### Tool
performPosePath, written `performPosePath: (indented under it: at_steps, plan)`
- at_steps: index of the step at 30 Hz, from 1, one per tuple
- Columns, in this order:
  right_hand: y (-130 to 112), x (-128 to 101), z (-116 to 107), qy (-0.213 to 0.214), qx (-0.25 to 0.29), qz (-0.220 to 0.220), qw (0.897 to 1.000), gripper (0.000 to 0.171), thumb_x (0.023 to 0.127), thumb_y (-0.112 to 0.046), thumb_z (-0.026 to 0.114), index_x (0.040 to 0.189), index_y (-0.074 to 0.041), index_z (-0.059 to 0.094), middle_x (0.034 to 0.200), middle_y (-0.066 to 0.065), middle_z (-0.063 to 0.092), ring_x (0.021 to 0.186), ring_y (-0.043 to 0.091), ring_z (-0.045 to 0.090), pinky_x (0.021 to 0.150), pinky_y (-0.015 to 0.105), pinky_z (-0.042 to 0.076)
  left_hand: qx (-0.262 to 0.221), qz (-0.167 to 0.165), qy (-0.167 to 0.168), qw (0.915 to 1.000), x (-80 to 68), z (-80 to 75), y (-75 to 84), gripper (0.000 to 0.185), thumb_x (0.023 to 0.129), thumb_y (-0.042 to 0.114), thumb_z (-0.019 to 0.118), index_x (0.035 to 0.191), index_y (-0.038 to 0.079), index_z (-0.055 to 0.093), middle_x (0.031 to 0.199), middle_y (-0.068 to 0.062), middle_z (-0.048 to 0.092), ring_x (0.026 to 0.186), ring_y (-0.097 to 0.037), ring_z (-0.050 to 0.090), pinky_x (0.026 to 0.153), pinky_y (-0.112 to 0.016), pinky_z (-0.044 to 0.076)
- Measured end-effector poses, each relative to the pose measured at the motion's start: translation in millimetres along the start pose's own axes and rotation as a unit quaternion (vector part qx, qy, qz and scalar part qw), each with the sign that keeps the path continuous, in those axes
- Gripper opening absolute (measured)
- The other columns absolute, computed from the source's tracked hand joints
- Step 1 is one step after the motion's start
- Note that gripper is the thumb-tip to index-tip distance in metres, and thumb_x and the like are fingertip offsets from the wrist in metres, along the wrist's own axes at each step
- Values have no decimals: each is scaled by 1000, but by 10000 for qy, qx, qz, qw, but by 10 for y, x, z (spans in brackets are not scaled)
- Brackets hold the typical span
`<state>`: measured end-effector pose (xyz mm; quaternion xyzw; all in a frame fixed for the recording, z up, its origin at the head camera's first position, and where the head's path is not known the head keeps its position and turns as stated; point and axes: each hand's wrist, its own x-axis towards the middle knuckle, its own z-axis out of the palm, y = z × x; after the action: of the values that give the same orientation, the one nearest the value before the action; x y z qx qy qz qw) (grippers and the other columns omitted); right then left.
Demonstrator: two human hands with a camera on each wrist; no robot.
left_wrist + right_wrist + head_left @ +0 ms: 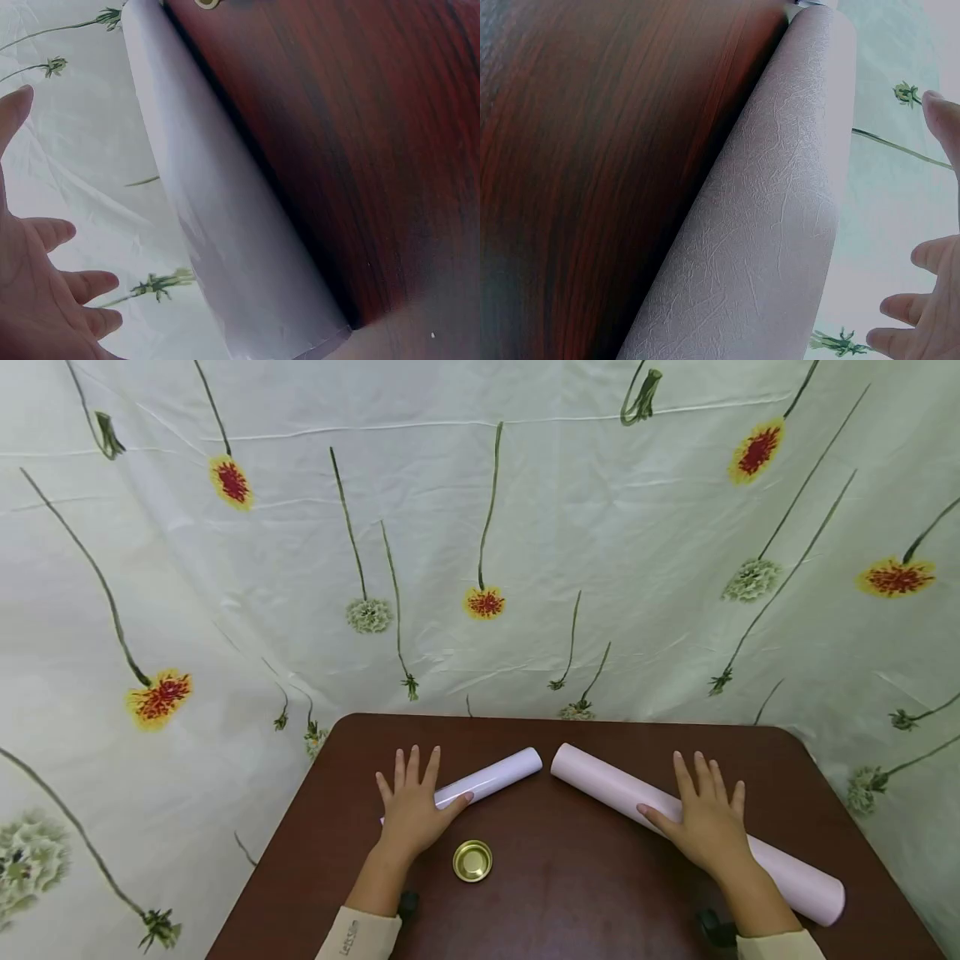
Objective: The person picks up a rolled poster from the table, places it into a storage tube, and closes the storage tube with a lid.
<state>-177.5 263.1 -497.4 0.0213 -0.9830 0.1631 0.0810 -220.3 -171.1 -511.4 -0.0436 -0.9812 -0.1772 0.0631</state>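
Note:
My left hand (pixel 412 810) is held with its fingers spread and straight, overlapping a glossy white roll (pixel 495 778) in the head view. In the left wrist view that roll (pixel 217 195) lies beside the spread fingers, with nothing in the palm. On the right, a thicker pale pink roll (pixel 795 877) lies slantwise across the table. My right hand (pixel 708 827) hangs over its middle, fingers splayed, holding nothing. Fine creased texture covers the pink roll (pixel 772 172) in the right wrist view. The two rolls' far ends nearly meet.
A small round gold-coloured dish (pixel 472 862) sits on the dark brown wooden table (pixel 585 893), near the left forearm. Behind the table's far edge hangs a pale cloth (pixel 435 560) printed with flowers. Dark wrist straps show under both forearms.

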Motion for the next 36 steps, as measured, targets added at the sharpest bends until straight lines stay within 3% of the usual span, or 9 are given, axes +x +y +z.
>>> performPosePath:
  at_steps: [6,13,21,27,36]
  plan:
    - [25,34,30,78,-84,85,9999,109,87,-75,57,164,-11,10,163,33,17,152,53,9,111,80,-2,-62,43,18,10000,98,52,-39,103,85,78,56,163,23,17,169,-20,14,158,-41,-5,115,-77,-6]
    - [58,45,2,11,-104,120,9999,109,88,-74,57,163,-11,11,163,33,16,152,52,8,112,79,-2,-6,14,-4,10000,113,87,-55,104,85,78,56,163,22,18,169,-20,13,157,-42,-4,115,-76,-7]
    - [104,75,21,60,-44,-95,9999,105,85,-65,68,161,-8,22,160,32,24,149,53,17,113,77,8,-222,-23,-177,9996,113,123,-86,88,86,56,71,155,12,40,158,-26,38,153,-49,17,114,-79,3]
    - [149,4,67,51,-11,-416,9991,96,83,-50,78,155,-3,35,153,33,35,144,54,28,111,75,18,-113,-159,-275,9994,-86,115,-63,72,87,40,75,147,8,51,147,-25,50,147,-49,33,113,-79,10]
    - [155,-86,100,-28,157,-836,9964,90,82,-41,81,152,-1,40,144,32,47,134,52,43,109,71,29,49,-340,-171,9993,-371,118,-11,63,83,28,81,138,6,59,137,-23,59,131,-46,52,111,-79,18]
